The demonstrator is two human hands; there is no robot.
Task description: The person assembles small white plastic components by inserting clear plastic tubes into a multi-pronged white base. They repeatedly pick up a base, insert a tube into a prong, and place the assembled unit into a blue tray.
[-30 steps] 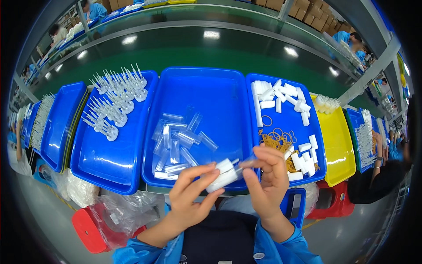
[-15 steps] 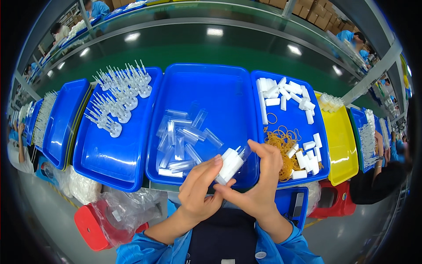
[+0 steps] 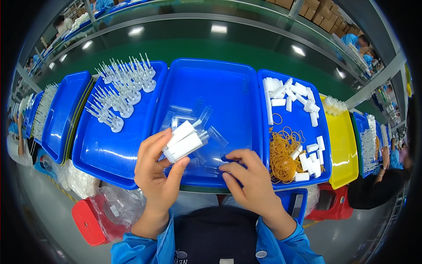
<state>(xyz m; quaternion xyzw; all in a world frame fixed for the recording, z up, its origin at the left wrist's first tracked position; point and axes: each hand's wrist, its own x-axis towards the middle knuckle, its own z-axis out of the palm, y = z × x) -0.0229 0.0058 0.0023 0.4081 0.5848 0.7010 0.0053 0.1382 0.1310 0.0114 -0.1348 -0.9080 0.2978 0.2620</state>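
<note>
On a factory bench lined with blue trays point(image 3: 132, 158), the left hand point(image 3: 156, 174) grips a partly assembled bundle of white plastic blocks point(image 3: 183, 141), while the right hand point(image 3: 250, 180), fingers curled, reaches beside the rubber bands point(image 3: 283, 154), suggesting banding remains undone

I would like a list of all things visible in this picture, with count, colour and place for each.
blue trays: several, blue, side by side on the bench
yellow tray: one, far right
pump nozzles: many, white, left tray
clear tubes: several, transparent, middle tray
white pieces: many, right tray
rubber bands: a heap, tan, right tray
red stool: one, lower left
left hand: holds white bundle
right hand: on the middle tray's near edge, nothing visibly held
</note>
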